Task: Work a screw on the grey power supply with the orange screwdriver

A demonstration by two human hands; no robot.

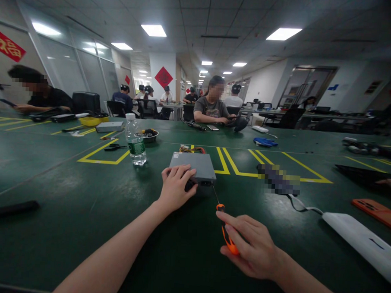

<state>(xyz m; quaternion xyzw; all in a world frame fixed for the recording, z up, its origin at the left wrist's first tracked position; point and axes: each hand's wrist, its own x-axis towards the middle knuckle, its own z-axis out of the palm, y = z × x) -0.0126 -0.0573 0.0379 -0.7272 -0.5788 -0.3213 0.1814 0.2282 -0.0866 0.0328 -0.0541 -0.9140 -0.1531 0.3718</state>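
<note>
A grey metal computer power supply (197, 164) rests on the green table, its bundle of coloured cables (192, 150) at the far side. My left hand (178, 184) grips its near left corner, fingers over the top and thumb at the front face. In my right hand (249, 241) is a screwdriver (229, 239) with an orange and black handle. Its thin shaft points up to the near right corner of the power supply, and the tip appears to touch the front face there. Whether it sits in a screw is too small to tell.
A water bottle (136, 141) stands left of the power supply, before a metal bowl (149, 135). To the right lie a white power bank-like slab (356, 240), an orange phone (377, 215) and blue gloves (265, 142). A person (213, 104) sits opposite.
</note>
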